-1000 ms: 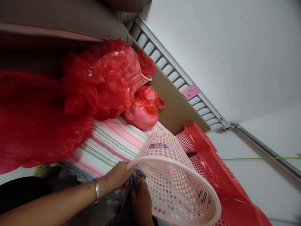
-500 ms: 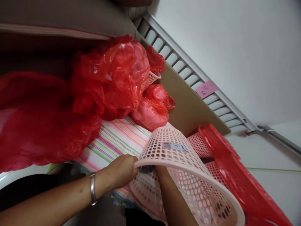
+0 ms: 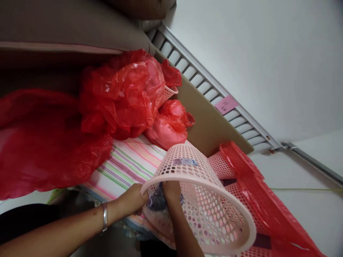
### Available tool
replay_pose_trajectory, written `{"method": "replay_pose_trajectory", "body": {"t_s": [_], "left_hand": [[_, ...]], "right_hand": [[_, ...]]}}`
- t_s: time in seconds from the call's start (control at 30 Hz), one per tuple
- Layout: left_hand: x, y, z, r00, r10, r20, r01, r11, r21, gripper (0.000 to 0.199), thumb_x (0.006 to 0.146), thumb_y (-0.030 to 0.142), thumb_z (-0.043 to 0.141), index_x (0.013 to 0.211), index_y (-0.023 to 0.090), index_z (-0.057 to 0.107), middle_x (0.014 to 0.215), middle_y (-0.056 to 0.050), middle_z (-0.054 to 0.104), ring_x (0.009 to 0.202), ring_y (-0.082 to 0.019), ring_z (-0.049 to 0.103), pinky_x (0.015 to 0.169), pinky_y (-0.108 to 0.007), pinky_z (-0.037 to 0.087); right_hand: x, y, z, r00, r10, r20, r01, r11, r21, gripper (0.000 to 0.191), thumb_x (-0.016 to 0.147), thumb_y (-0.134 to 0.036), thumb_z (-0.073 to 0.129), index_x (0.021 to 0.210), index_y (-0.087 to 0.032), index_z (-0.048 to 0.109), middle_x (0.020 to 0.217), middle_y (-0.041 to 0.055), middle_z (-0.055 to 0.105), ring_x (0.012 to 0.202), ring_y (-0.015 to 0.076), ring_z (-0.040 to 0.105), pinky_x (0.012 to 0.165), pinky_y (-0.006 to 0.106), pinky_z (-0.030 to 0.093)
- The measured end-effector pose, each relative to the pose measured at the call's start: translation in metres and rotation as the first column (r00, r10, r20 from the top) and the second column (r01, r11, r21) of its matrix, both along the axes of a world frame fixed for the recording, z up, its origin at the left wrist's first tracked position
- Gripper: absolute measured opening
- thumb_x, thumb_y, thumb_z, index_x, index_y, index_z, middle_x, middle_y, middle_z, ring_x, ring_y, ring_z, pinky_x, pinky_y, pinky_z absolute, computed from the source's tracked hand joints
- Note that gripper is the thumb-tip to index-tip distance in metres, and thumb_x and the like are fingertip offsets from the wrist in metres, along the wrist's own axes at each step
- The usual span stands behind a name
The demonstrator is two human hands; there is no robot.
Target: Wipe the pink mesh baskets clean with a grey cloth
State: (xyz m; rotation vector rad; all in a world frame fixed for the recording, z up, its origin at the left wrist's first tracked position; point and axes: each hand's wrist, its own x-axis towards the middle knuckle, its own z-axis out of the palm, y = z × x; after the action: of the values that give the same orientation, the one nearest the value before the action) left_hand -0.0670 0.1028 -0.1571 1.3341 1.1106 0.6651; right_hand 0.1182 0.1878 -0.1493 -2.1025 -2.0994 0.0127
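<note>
your right hand (image 3: 171, 191), at the mouth of a pink perforated basket (image 3: 205, 184) a second ago, is now inside it, carrying a dark cloth (image 3: 157, 201) past the rim. the shift brings the cloth into the hollow, close to the inner wall; whether it presses there, you cannot tell from this angle.

your left arm reaches in from the lower left, silver bracelet (image 3: 104, 216) at the wrist, and the left hand (image 3: 135, 200) is closed on the near edge of the rim, its fingertips mostly hidden. your right forearm rises from the bottom of the view, wrist bent over the bunched cloth, which shows on both sides of the hand; the grip looks closed on it, though the fingers are largely out of sight.

the basket lies tilted, mouth toward you, over a striped cloth (image 3: 128, 162), beside a small red bag (image 3: 170, 130). more pink baskets (image 3: 221, 166) stand behind under red plastic (image 3: 249, 189).
</note>
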Motion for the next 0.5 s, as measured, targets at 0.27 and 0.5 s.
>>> {"method": "replay_pose_trajectory", "body": {"t_s": [0.27, 0.5], "left_hand": [[-0.004, 0.008, 0.017, 0.990, 0.073, -0.121, -0.041, 0.968, 0.247, 0.023, 0.072, 0.016, 0.042, 0.072, 0.014, 0.065, 0.072, -0.007, 0.068, 0.069, -0.019, 0.063, 0.061, -0.026, 0.043], [-0.010, 0.006, 0.028, 0.976, 0.024, -0.217, 0.046, 0.949, 0.313, 0.026, 0.072, 0.018, 0.044, 0.081, 0.018, 0.069, 0.080, -0.009, 0.073, 0.074, -0.022, 0.067, 0.062, -0.026, 0.042]], "right_hand": [[-0.004, -0.120, -0.019, 0.999, 0.030, 0.041, -0.028, 0.998, -0.055, 0.044, 0.082, -0.025, 0.043, 0.122, -0.007, 0.052, 0.119, 0.0189, 0.059, 0.112, 0.0293, 0.055, 0.095, 0.039, 0.042], [-0.006, -0.094, -0.005, 0.999, -0.018, 0.041, 0.021, 0.996, -0.086, 0.038, 0.082, -0.017, 0.043, 0.118, -0.010, 0.056, 0.111, 0.0156, 0.063, 0.105, 0.0265, 0.059, 0.090, 0.037, 0.045]]}}
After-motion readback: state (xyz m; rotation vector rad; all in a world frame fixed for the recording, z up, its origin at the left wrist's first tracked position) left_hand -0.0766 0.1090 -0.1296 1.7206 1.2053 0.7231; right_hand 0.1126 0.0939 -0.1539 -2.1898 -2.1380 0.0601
